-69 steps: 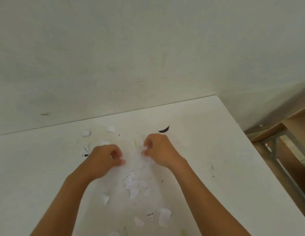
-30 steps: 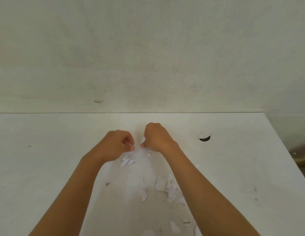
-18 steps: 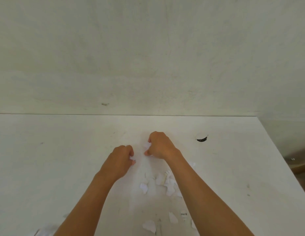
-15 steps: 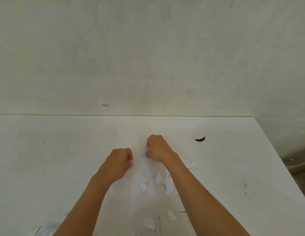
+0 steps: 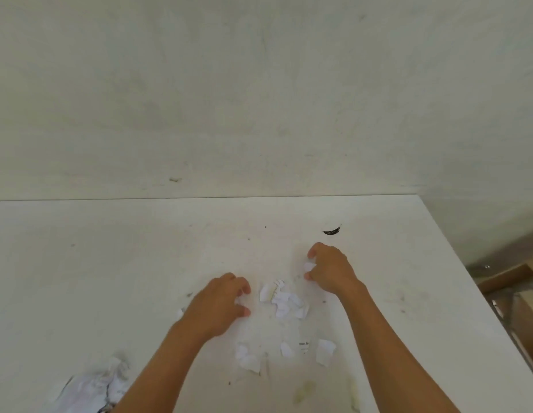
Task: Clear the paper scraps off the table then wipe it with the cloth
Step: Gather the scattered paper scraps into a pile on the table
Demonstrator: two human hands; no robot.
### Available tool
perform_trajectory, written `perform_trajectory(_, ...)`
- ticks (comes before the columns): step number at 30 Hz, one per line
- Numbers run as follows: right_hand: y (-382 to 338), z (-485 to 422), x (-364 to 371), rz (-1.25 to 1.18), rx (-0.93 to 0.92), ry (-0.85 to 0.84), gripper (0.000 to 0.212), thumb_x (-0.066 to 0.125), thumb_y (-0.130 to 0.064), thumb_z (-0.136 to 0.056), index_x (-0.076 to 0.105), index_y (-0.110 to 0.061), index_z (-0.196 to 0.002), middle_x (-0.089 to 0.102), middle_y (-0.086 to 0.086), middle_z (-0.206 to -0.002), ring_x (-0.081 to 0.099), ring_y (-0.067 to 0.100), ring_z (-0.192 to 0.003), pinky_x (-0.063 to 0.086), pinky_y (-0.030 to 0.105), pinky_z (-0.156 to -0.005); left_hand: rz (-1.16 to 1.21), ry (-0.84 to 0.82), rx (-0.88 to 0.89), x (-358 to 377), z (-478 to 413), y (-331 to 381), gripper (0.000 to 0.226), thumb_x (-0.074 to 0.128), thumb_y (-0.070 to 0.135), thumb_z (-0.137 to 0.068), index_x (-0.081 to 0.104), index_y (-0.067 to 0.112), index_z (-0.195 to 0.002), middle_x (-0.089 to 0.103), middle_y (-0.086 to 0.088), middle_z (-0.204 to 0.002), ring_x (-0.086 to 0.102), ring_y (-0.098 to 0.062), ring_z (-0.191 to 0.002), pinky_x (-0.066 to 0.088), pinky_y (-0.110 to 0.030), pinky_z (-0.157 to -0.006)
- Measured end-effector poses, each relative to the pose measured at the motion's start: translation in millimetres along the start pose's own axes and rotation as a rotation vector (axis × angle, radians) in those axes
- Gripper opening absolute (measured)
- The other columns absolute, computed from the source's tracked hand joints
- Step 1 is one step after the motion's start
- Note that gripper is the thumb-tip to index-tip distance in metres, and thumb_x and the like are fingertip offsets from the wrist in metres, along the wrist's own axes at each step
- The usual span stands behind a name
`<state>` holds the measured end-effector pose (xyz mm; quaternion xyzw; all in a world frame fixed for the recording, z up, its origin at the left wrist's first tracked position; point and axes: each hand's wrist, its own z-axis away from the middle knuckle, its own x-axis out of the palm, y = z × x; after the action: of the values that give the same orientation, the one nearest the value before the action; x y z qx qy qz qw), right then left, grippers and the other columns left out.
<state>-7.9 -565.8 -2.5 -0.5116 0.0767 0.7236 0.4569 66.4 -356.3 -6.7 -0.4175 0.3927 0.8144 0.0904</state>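
Observation:
Torn white paper scraps (image 5: 284, 301) lie in a small heap on the white table (image 5: 110, 263), between my two hands. More scraps (image 5: 247, 357) are scattered nearer to me, and one dark-printed scrap (image 5: 331, 231) lies farther back on the right. My right hand (image 5: 329, 271) is curled, with a small white scrap pinched at its fingertips. My left hand (image 5: 220, 308) rests on the table to the left of the heap, fingers curled; whether it holds scraps is hidden. A crumpled white cloth (image 5: 94, 389) lies at the near left beside my left forearm.
A pale wall (image 5: 259, 99) stands right behind the table's far edge. The table's right edge runs diagonally, with a wooden and metal frame (image 5: 515, 293) below it on the floor side. Small dark specks and yellowish stains mark the tabletop.
My hands have moved apart and toward me; the right hand shifted to the right. The scraps now sit bunched between the hands. The cloth has come into view at the lower left.

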Motion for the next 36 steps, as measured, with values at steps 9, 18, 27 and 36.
perform_trajectory(9, -17, 29, 24, -0.291, -0.038, -0.057, 0.025, 0.064, -0.004, -0.079, 0.049, -0.008, -0.06, 0.046, 0.002, -0.065, 0.046, 0.018, -0.071, 0.036, 0.025, -0.057, -0.085, 0.12, -0.038, -4, 5, -1, 0.011, 0.059, 0.021, -0.086, 0.051, 0.021, -0.079, 0.049, 0.002, -0.083, 0.047, -0.015, -0.078, 0.036, -0.024, -0.065)
perform_trajectory(18, -41, 75, 33, -0.341, -0.177, -0.124, 0.015, 0.067, -0.01, -0.082, 0.064, -0.013, -0.097, 0.058, 0.003, -0.088, 0.057, 0.017, -0.079, 0.05, 0.028, -0.074, 0.007, 0.154, -0.033, -17, 44, -12, 0.017, 0.064, 0.025, -0.083, 0.057, 0.021, -0.098, 0.053, 0.004, -0.097, 0.05, -0.012, -0.086, 0.042, -0.023, -0.078)
perform_trajectory(27, 31, 111, 35, 0.104, 0.084, -0.064, 0.037, 0.07, -0.013, -0.078, 0.055, -0.012, -0.112, 0.057, 0.006, -0.116, 0.058, 0.023, -0.102, 0.04, 0.024, -0.073, -0.339, -0.091, 0.21, 36, 61, 12, 0.023, 0.054, 0.029, -0.088, 0.055, 0.021, -0.11, 0.05, 0.005, -0.113, 0.042, -0.014, -0.097, 0.029, -0.024, -0.075)
perform_trajectory(36, 7, 125, 40, -0.491, -0.072, -0.212, 0.019, 0.075, -0.004, -0.073, 0.06, -0.015, -0.077, 0.056, -0.004, -0.073, 0.055, 0.009, -0.063, 0.046, 0.017, -0.056, -0.103, -0.07, 0.117, 18, 63, -8, 0.039, 0.057, 0.006, -0.084, 0.038, 0.035, -0.065, 0.05, 0.004, -0.088, 0.048, -0.007, -0.078, 0.034, -0.014, -0.065)
